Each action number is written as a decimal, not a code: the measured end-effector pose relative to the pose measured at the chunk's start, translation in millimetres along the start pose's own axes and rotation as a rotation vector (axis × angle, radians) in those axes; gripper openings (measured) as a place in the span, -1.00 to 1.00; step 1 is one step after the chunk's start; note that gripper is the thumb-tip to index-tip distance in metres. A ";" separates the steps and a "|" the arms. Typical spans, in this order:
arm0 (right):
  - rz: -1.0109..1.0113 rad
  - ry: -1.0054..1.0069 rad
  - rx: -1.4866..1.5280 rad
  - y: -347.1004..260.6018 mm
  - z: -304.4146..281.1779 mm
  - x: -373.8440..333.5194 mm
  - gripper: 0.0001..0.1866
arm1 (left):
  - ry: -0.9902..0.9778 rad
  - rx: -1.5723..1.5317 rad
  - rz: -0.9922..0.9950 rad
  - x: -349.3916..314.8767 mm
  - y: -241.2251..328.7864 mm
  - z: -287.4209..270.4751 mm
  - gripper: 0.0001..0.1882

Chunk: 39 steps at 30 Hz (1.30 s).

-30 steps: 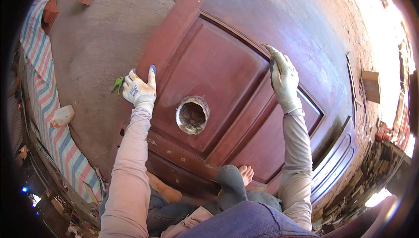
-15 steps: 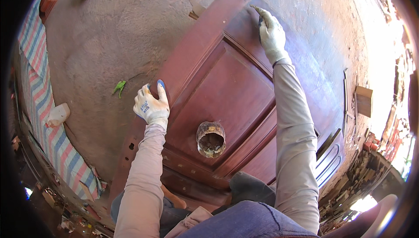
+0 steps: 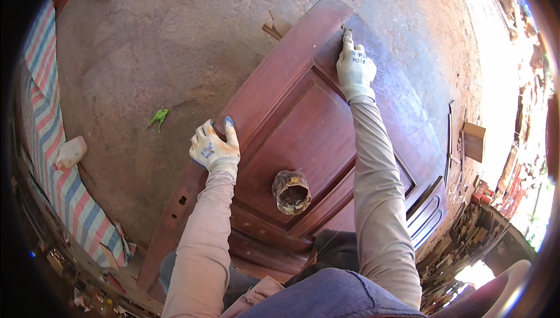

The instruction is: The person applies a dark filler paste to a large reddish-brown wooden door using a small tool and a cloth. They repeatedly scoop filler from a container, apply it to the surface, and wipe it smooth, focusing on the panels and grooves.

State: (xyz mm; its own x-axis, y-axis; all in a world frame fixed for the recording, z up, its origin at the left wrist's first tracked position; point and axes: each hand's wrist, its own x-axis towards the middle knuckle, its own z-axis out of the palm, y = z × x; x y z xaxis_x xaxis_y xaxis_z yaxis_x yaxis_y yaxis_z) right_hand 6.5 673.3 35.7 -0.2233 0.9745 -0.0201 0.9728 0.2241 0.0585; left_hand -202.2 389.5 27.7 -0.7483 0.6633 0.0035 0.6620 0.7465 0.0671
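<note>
A reddish-brown panelled wooden door (image 3: 303,125) lies slanting across the floor in front of me. My left hand (image 3: 216,146), in a stained white work glove, grips its left edge, thumb on the face and fingers over the side. Near the far end of the door is my gloved right hand (image 3: 356,67), forefinger stretched along a thin, dark-tipped tool (image 3: 345,28) that touches the surface by the corner; most of the tool is hidden under the hand. On the lower panel stands a crusted round pot (image 3: 291,192), its opening facing up toward me.
A striped tarp (image 3: 58,166) runs along the left, with a whitish plastic jug (image 3: 71,153) on it. A green leaf-like scrap (image 3: 158,118) lies on the floor. Wood offcuts (image 3: 276,25) sit beyond the door's left edge; a wooden block (image 3: 473,142) and piled scrap are at the right.
My right hand has come nearer and turned, its back now facing up, with the tool tip shifted slightly right and nearer. The left hand stays on the door's edge while the whole view shifts a little.
</note>
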 end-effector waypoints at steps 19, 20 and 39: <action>0.242 -0.084 0.203 -68.7 -22.7 22.5 -0.69 | -0.044 -0.034 -0.027 -1.9 2.6 -1.3 -0.41; 0.175 -0.095 0.207 -75.4 -28.8 11.5 -0.70 | -0.049 -0.024 -0.028 -1.2 -0.7 0.6 -0.42; 0.095 -0.154 0.165 -30.0 -26.4 -5.3 -0.59 | -0.118 -0.027 -0.050 -1.1 1.9 -11.5 -0.42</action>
State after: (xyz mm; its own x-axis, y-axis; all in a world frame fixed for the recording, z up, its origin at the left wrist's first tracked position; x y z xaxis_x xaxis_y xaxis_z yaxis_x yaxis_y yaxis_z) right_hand -23.1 661.6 60.4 -0.1311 0.9759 -0.1745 0.9886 0.1156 -0.0961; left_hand -200.7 389.6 39.3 -0.7691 0.6281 -0.1180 0.6215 0.7781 0.0909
